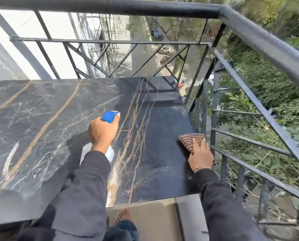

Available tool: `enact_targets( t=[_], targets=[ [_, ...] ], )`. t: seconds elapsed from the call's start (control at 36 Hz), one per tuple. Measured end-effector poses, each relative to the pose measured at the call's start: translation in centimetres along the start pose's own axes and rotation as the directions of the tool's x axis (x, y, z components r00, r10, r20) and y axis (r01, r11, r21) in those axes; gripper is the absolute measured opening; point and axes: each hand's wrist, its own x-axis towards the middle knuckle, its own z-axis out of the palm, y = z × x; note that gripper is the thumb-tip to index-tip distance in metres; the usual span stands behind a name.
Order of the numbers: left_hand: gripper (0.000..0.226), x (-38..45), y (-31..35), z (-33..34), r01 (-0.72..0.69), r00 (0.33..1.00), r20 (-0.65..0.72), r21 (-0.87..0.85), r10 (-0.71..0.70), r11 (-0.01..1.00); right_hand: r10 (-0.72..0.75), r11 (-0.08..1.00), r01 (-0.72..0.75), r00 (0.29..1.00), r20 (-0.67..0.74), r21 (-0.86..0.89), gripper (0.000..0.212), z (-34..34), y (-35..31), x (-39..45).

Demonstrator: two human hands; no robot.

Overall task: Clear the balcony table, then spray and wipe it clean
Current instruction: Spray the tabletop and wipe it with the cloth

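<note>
The dark marble-patterned balcony table [41, 119] fills the left and middle of the head view, with nothing standing on it. My left hand [102, 132] grips a white spray bottle [111, 153] by its blue trigger head [110, 116], held above the table's middle, nozzle pointing away from me. My right hand [200, 154] presses a brown checked cloth [191, 139] flat onto the table near its right edge. The hand covers the cloth's near part.
A dark metal railing [260, 37] runs along the far and right sides of the table, close to its right edge. Beyond it lie a drop, greenery [275, 94] and a road. My bare foot [125, 215] stands on the floor below the table's near edge.
</note>
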Motion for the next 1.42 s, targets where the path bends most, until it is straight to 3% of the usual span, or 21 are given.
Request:
enact_targets(
  t=[0.11,0.22,0.31,0.42,0.53,0.64,0.81,0.89,1.0,1.08,1.17,1.25,1.42],
  targets=[
    [0.045,-0.1,0.1,-0.1,-0.006,1.0,-0.014,-0.006,0.006,1.0,0.022,1.0,-0.022,1.0,0.015,0.014,0.065,0.7,-3.0,-1.2],
    [0.045,-0.2,0.3,-0.1,-0.004,1.0,-0.013,0.015,0.004,1.0,-0.182,0.983,0.18,0.982,0.059,0.041,0.068,1.6,-8.8,-2.1],
    [0.045,-0.2,0.4,-0.3,0.013,1.0,0.014,0.035,-0.014,0.999,-0.377,0.926,0.371,0.916,0.139,0.068,0.069,2.4,-13.5,-3.3],
    [0.046,-0.3,0.6,-0.2,0.012,0.999,0.043,0.08,-0.016,0.997,-0.606,0.792,0.608,0.772,0.19,0.056,0.07,3.6,-16.7,-5.6],
    [0.045,-1.0,0.9,-0.2,-0.003,0.99,0.137,0.09,-0.009,0.996,-0.674,0.733,0.678,0.713,0.194,0.054,0.066,4.0,-14.7,-6.4],
    [0.036,-2.3,1.0,-0.6,-0.067,0.972,0.229,0.059,0.052,0.996,-0.578,0.816,0.573,0.803,0.147,0.079,0.066,3.1,-9.5,-5.7],
    [0.016,-5.8,2.1,-1.2,-0.01,0.952,0.303,-0.08,0.034,0.997,-0.204,0.979,0.205,0.973,0.103,0.001,0.068,-0.3,0.5,-3.4],
    [0.037,-8.2,3.0,-0.9,0.026,0.928,0.373,-0.076,0.004,0.997,0.007,0.997,-0.018,0.99,0.141,0.08,0.058,-2.3,4.8,-2.4],
    [0.029,-12.3,3.7,0.0,0.016,0.874,0.485,-0.085,0.027,0.996,0.218,0.939,-0.237,0.97,0.103,0.248,0.039,-3.9,9.2,-2.7],
    [0.02,-15.1,2.8,1.1,0.012,0.84,0.542,-0.067,0.026,0.998,0.279,0.872,-0.289,0.957,0.084,0.395,0.038,-3.8,10.2,-3.7],
    [0.038,-17.6,1.5,1.8,0.015,0.825,0.565,0.013,-0.02,1.0,0.278,0.809,-0.294,0.954,0.11,0.509,0.04,-3.3,10.3,-5.2],
    [0.061,-19.3,0.6,2.1,0.008,0.836,0.547,0.064,-0.042,0.998,0.279,0.78,-0.28,0.956,0.089,0.56,0.042,-2.8,10.0,-6.4],
    [0.058,-20.6,-0.2,0.7,0.064,0.878,0.468,0.081,-0.095,0.995,0.264,0.729,-0.249,0.962,0.074,0.638,0.038,-2.4,9.6,-7.8]
  ],
)
